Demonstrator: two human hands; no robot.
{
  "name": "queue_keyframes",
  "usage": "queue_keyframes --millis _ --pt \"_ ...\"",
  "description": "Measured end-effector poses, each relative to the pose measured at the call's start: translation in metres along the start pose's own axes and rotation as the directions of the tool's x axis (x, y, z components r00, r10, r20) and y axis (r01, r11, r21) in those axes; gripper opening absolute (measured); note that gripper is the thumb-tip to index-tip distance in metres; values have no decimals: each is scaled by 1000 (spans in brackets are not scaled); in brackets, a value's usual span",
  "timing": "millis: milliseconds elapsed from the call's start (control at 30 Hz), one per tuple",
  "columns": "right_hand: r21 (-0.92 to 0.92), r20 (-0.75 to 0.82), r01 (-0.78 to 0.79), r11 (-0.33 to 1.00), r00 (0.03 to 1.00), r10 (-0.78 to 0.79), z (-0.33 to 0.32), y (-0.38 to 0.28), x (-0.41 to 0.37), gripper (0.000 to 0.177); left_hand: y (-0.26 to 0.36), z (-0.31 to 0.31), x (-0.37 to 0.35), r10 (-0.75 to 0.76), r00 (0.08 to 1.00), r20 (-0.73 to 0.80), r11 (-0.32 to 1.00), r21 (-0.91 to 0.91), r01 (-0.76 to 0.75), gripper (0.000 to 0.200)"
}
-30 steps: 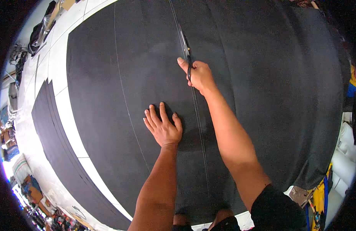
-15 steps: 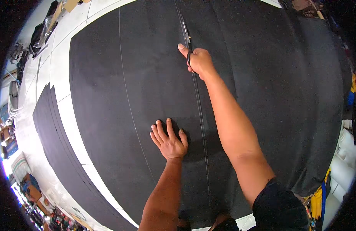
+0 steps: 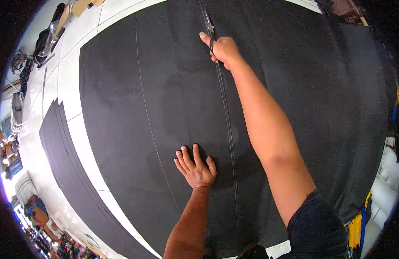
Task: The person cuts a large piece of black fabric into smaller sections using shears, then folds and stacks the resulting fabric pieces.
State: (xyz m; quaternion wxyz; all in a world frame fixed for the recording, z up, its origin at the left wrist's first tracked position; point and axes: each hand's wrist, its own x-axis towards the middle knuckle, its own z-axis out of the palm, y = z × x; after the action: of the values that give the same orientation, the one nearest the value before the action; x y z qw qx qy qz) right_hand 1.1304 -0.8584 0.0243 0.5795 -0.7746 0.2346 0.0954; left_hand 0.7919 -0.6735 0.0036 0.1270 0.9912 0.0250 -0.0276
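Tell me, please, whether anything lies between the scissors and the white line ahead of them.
Nothing visible does: the scissors in the right hand point along the white line, with only black sheet ahead. Beyond the picture's top edge, I cannot tell. The left hand rests left of the line.

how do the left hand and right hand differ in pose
The left hand lies flat on the dark sheet, fingers spread; the right hand is closed on the handles of the scissors. The left hand is lower in the view, its arm only partly showing, while the right hand is near the top, its arm stretched out. Both hands are bare.
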Motion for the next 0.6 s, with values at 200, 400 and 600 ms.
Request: queue_keyframes --millis 200,400,600 --pt "-81 -5 1 997 1000 -1 -2 -19 34 64 0 1 0 4 1000 10 1000 -5 -4 61" --pt "-47 -6 36 998 999 -36 1 -32 69 61 0 0 -1 -2 1000 20 1000 -27 3 60" --pt "-91 -7 71 993 997 -72 4 -37 106 59 -1 1 1 6 1000 8 1000 -28 -6 61"
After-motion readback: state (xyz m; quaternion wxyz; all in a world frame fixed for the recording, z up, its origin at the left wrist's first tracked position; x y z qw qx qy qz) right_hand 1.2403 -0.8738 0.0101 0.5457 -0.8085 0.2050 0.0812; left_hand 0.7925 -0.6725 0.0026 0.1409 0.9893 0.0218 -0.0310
